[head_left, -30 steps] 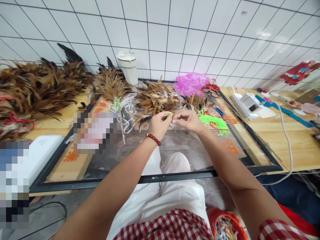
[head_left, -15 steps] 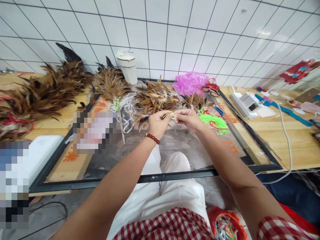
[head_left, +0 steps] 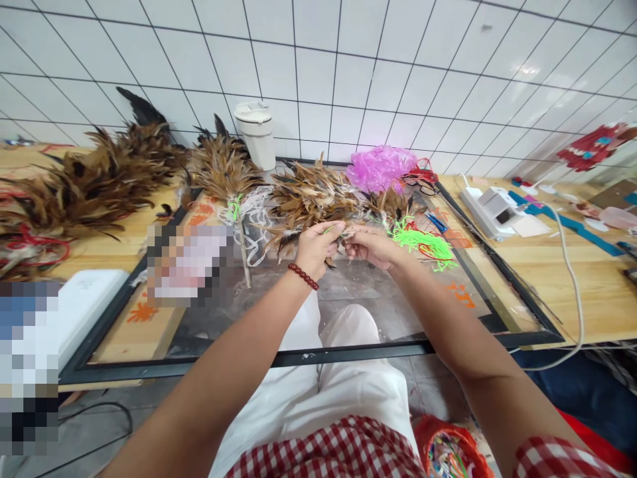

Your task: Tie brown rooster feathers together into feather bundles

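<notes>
My left hand is closed in a pinch, with a short bit of bright green string showing at its thumb and index finger. My right hand meets it fingertip to fingertip, also pinched. What lies between its fingers is small and pale, mostly hidden. Dark brown feather tips show just below the two hands. Right behind them lies a pile of loose brown feathers. A bundle of bright green strings with some red ones rests to the right of my right hand.
A feather duster with a stick handle lies left, beside a white cup. Larger feather bundles fill the far left. Pink plastic, a blue cutter and a white device stand right. A black frame edges the glass tabletop.
My right hand's fingers have curled in more, and less of the green string shows between my hands. Dark feather tips now show beneath my hands.
</notes>
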{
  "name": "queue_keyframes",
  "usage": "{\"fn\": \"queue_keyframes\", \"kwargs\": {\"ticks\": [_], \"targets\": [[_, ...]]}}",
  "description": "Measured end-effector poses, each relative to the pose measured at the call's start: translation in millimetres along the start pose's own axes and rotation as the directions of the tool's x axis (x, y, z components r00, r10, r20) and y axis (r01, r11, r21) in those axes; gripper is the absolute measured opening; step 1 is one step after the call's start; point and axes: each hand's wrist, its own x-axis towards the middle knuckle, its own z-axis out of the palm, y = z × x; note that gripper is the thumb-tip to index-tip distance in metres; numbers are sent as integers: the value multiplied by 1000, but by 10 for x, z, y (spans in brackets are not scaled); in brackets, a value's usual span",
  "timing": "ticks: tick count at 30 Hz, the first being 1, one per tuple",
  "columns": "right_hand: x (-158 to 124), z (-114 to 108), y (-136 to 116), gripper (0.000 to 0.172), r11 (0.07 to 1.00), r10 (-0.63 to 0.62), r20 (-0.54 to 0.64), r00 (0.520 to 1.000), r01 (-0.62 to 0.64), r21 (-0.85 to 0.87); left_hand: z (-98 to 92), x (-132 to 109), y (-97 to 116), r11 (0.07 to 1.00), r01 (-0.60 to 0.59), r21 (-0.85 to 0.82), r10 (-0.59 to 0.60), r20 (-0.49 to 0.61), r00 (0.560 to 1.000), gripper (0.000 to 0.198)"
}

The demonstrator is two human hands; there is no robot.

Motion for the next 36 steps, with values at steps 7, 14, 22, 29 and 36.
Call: {"fn": "queue_keyframes", "kwargs": {"ticks": [7,14,22,29,36], "targets": [[-30,51,-23,9,984,-13,50,999,22,-178,3,10,42,999,-45,30,48,-105,993,34],[-67,102,-38,7,961,-23,184,983,73,-268,-86,94,-5,964,-195,181,224,-155,962,34],[5,13,-76,20,996,17,-195,981,-33,-78,-105,97,-12,760,-409,506,448,50,893,12],[-76,-15,-74,31,976,136,95,986,-117,-185,-101,1,-37,591,-476,652,456,217,863,13],[-74,-90,-192,24,985,116,-28,993,-119,-124,-60,50,-41,770,-414,485,448,51,893,13]]}}
